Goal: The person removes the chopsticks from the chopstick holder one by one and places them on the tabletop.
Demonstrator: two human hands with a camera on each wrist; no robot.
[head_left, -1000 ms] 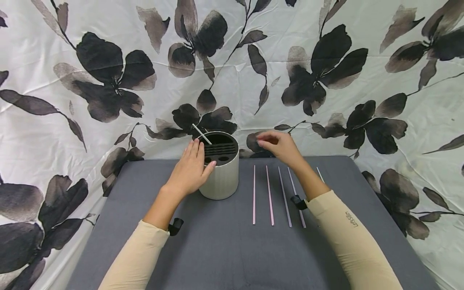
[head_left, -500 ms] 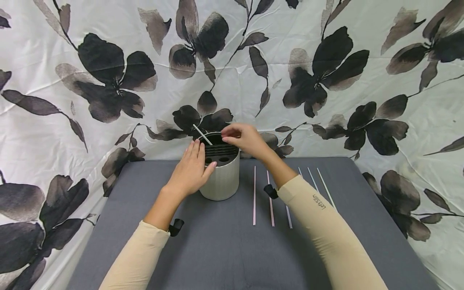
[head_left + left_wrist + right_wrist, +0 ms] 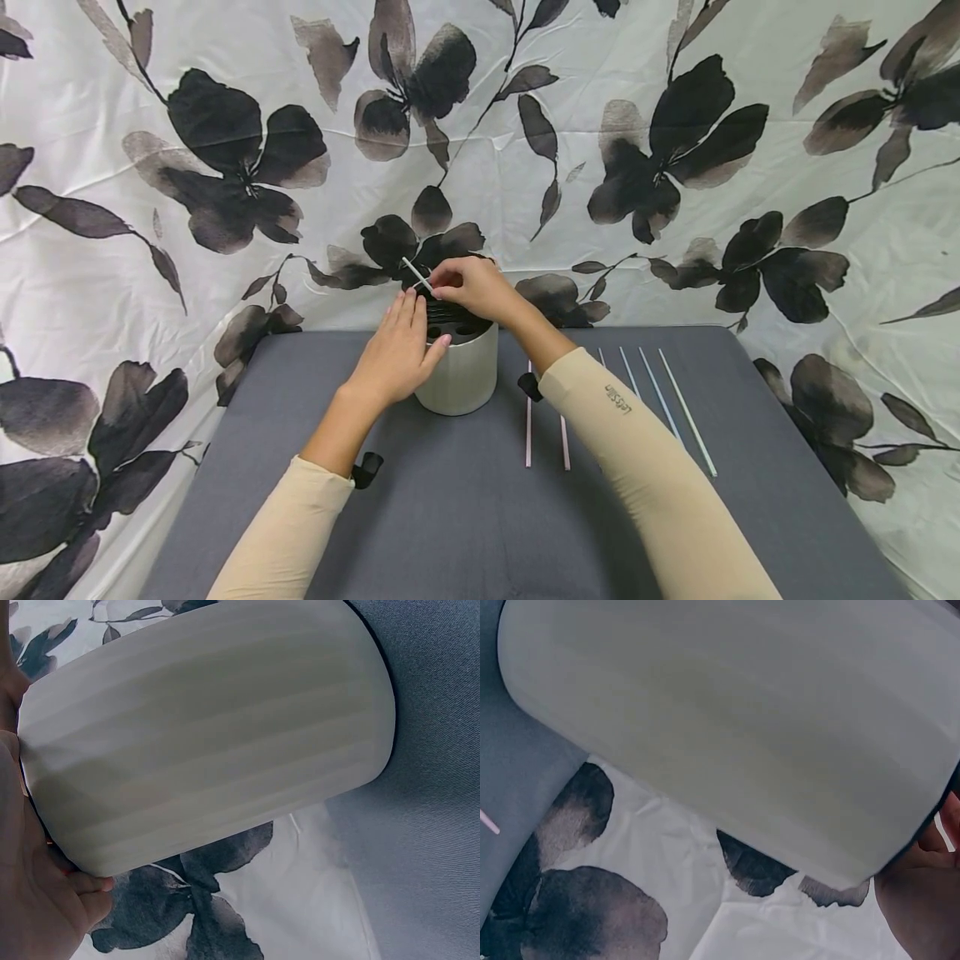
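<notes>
Now the right hand point(image 3: 471, 286) has crossed from the far edge of the surface point(image 3: 450, 517), where it hovered by the row of sticks point(image 3: 528, 421) a second ago, to the far rim of the holder point(image 3: 459, 375). Its fingertips pinch something thin over the slotted black top, just beside the white stick point(image 3: 415, 272) that leans out of the holder; whether it grips that stick or another cannot be told. The left hand point(image 3: 397, 350) has not moved: fingers straight and together, pressed flat against the holder's near left side, thumb on the rim. The holder stands near the far edge, left of the middle. More sticks lie parallel to its right, partly hidden under the right sleeve point(image 3: 637, 467). Judging by this, one stick is being slotted in.
</notes>
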